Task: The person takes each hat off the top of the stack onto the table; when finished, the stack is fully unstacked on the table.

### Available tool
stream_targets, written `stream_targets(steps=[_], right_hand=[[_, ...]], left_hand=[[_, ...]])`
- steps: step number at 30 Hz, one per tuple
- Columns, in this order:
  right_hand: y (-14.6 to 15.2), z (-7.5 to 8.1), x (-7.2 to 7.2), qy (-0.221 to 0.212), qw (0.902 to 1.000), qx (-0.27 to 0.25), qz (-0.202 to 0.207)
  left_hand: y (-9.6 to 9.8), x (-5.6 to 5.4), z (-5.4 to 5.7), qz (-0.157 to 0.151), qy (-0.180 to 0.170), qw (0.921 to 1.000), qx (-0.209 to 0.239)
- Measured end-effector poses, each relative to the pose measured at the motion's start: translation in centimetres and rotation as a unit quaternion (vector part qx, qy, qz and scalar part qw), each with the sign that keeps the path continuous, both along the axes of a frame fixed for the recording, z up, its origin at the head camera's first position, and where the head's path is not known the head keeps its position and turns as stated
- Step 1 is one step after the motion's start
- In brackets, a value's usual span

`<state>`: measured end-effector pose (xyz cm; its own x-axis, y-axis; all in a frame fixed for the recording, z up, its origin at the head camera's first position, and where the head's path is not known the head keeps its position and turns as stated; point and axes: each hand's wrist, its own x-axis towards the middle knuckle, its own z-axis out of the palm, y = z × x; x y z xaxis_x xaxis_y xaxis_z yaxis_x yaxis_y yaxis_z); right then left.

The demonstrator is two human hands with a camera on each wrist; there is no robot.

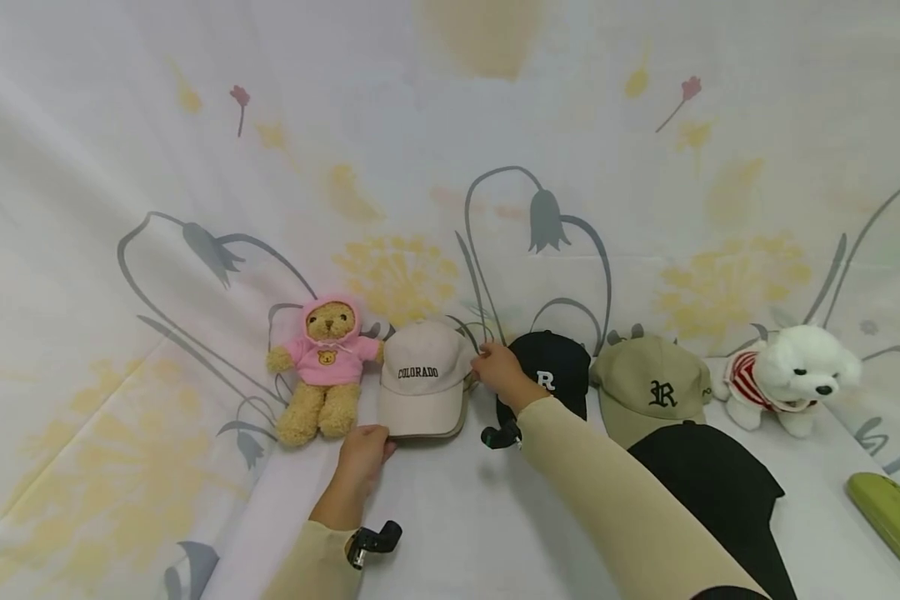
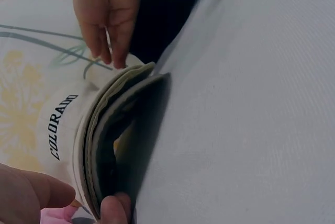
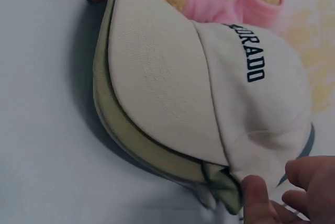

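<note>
The cream cap (image 1: pixel 424 367) lettered COLORADO sits over at least one other cap, whose olive brim (image 3: pixel 118 114) shows beneath its own. My left hand (image 1: pixel 363 460) pinches the brims at their left corner, thumb above and fingertips below. At the stack's right side, my right hand (image 1: pixel 504 373) holds the lower edge of the cream cap between thumb and fingers. Several brims (image 2: pixel 104 103) lie layered with a dark hollow under them in the left wrist view. Behind my right hand and forearm stands a black cap (image 1: pixel 566 367) with a white R, partly hidden.
A teddy bear (image 1: pixel 328 367) in a pink hoodie sits left of the cream cap. To the right are a khaki cap (image 1: pixel 648 375), a white plush dog (image 1: pixel 802 375) in a striped top, a large black cap-like item (image 1: pixel 708 467) and a green object (image 1: pixel 892 517). Patterned cloth hangs behind.
</note>
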<state>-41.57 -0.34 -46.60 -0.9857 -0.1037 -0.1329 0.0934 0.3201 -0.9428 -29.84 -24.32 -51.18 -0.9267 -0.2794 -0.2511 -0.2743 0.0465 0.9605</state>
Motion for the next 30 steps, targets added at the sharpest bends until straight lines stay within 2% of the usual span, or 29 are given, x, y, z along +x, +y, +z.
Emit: stream_targets(steps=[8,16,20,24,30], right_hand=[[-0.6,-1.0,0.2,-0.024,0.9996,0.008,0.007],[-1.1,-1.2,-0.1,-0.028,0.9991,-0.031,0.003],[-1.5,-1.4,-0.3,-0.030,0.9985,-0.043,-0.013],[-1.8,-1.7,-0.4,-0.022,0.9977,-0.054,-0.035],[-1.8,-1.9,-0.2,0.003,0.9960,-0.071,-0.054]], left_hand=[[0.0,0.2,0.3,0.001,-0.004,0.9999,0.013],[-0.4,0.2,0.1,0.013,-0.013,0.9998,-0.005],[-0.5,0.1,0.3,0.016,-0.021,0.9996,-0.005],[-0.4,-0.2,0.5,0.013,-0.023,0.9996,0.010],[-0.3,-0.5,1.0,0.009,-0.025,0.9975,0.065]])
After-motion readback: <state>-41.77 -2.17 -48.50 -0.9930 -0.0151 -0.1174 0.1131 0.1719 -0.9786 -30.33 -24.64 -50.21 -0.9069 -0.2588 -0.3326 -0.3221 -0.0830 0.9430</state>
